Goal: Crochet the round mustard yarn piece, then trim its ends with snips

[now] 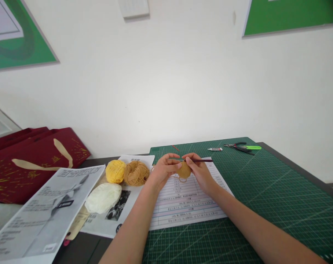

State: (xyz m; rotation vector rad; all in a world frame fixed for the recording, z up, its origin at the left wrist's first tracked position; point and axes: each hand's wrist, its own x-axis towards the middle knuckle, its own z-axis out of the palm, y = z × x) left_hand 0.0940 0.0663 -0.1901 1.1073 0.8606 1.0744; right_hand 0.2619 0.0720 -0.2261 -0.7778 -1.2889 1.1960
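Observation:
A small round piece of tan crochet work [184, 170] is held between my two hands above a printed sheet. My left hand [166, 168] pinches its left edge between thumb and fingers. In my right hand [198, 170] is a crochet hook [203, 160] with a dark red handle pointing right, its tip at the top of the piece. A loop of tan yarn [182, 180] hangs below the work and runs left behind my left hand. Left of my hands lie a tan yarn ball [136, 173], a yellow yarn ball [115, 171] and a white yarn ball [103, 198].
Under my hands the printed sheet [183, 209] lies on a green cutting mat [262, 205]. Pliers [235, 145], a bright green-handled tool [251, 147] and a small tube [215, 149] are at the back right. Dark red gift bags [40, 161] and a grey printed paper [45, 216] fill the left side.

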